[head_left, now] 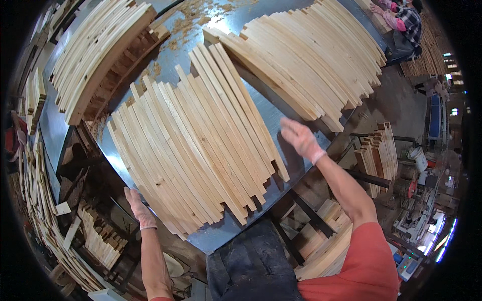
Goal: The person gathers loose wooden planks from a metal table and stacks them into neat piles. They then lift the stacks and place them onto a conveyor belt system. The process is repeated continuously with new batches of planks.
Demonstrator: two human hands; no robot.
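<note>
Light wooden strips (186,145) lie side by side in a wide batch on the metal table (221,237), their ends uneven. Along the batch's right side, my right hand (301,139), in a pale pink glove, hovers with fingers stretched out, slightly blurred. A gap separates it from the outermost strip. At the near left, my left hand (136,208), also gloved, is beside the table edge and the batch's lower left corner. Its fingers are extended, and whether they touch the wood cannot be made out. Neither hand holds anything.
Two more stacks of wooden strips stand on the table, one at the far right (306,55) and one at the far left (103,50). Sawdust (201,20) litters the far tabletop. Lumber piles (103,236) sit below at left. A person (401,22) works at the far right.
</note>
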